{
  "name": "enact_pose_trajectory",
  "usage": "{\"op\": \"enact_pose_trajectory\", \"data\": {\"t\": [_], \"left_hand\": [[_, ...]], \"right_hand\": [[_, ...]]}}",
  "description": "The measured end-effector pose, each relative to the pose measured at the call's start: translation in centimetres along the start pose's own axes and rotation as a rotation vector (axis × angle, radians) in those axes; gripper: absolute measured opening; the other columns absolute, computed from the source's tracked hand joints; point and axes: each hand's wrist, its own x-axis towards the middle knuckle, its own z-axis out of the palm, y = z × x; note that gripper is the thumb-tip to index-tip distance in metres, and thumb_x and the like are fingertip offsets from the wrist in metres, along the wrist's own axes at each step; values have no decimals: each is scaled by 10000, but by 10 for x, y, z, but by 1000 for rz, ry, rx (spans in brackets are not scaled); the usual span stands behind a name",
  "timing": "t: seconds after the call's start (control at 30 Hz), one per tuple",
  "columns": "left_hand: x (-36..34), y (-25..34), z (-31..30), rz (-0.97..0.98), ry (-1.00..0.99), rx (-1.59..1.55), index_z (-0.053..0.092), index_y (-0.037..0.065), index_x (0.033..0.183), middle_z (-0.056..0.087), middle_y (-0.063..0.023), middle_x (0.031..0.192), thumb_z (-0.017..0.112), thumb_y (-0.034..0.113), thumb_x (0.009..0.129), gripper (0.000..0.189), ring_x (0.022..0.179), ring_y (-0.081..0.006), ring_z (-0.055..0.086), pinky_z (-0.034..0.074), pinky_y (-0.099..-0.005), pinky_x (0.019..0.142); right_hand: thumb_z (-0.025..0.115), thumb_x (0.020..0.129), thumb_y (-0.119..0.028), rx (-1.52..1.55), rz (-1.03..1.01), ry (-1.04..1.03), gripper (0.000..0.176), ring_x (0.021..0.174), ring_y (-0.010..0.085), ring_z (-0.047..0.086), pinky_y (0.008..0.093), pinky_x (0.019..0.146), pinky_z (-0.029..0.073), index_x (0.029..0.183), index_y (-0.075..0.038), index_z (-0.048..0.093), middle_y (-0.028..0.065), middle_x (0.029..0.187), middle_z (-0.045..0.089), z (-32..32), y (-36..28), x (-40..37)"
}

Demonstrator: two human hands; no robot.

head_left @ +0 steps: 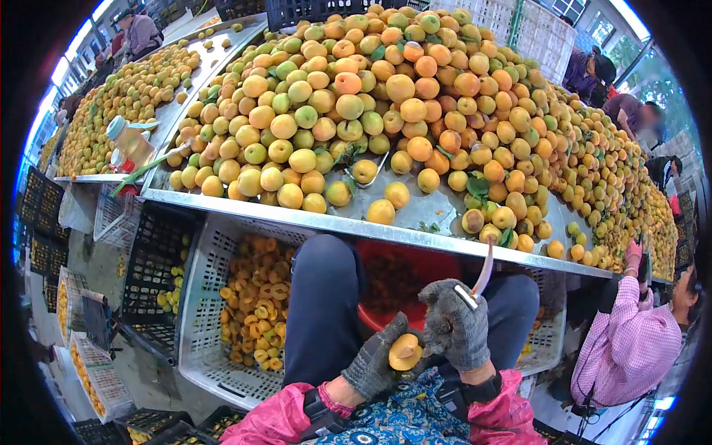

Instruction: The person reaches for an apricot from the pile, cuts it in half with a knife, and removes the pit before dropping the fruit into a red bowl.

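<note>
The left hand (374, 363), in a grey knitted glove, is just in front of the round red plastic bucket (400, 278), towards the person's body. Its grip is closed around a small orange-yellow cut apricot (406, 351), with the pale cut face turned up. The apricot sits between the two gloves, just below the bucket's near rim.

The right hand (456, 330), also in a grey knitted glove, is at the bucket's near right edge and touches the left hand at the fingertips. Its grip is wrapped tight around the handle of a short knife with a pale narrow blade (483, 273). The blade points up and away from the person, over the right side of the bucket. The bucket stands between the person's knees, which are in dark blue trousers.

Left of the bucket lies a white slotted plastic crate (200, 356) holding halved apricots. Further left of it is a black slotted plastic crate (152, 274).

Behind and above the bucket runs a long grey sheet-metal worktop (437, 211). It carries a tall heap of whole yellow, orange and green apricots (386, 96). Far left of the bucket, at the worktop's end, a clear plastic bottle with a white cap (130, 144) lies tilted.

Right of the bucket sits a co-worker in a pink checked shirt (630, 341), with one pink-gloved hand raised to the worktop's edge.
</note>
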Motion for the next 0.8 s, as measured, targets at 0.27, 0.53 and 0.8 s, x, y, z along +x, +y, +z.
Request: {"op": "enact_pose_trajectory", "data": {"t": [0.27, 0.53, 0.8], "left_hand": [[21, 3, -17, -87, -68, -49, 637, 44, 949, 664, -101, 853, 435, 562, 942, 557, 772, -199, 648, 548, -304, 687], [50, -10, -34, 7, 23, 5, 636, 59, 912, 662, -83, 840, 507, 488, 940, 448, 737, -192, 641, 542, -304, 655], [59, -26, -54, 470, 247, 639, 583, 22, 1103, 643, -127, 862, 557, 327, 935, 349, 769, -233, 634, 514, -344, 671]], "right_hand": [[760, 779, -208, -789, -172, -91, 352, 901, 211, 660, 313, 781, 523, 1090, -73, 664, 102, 1022, 673, -39, 29, -22], [737, 821, -269, -391, 4, -59, 474, 999, 229, 628, 333, 866, 490, 1193, -24, 574, 144, 1090, 635, -34, 93, -36], [640, 895, -226, -628, -26, 176, 278, 848, 177, 647, 310, 759, 511, 1077, -16, 632, 105, 922, 685, -36, 129, -15]]}}
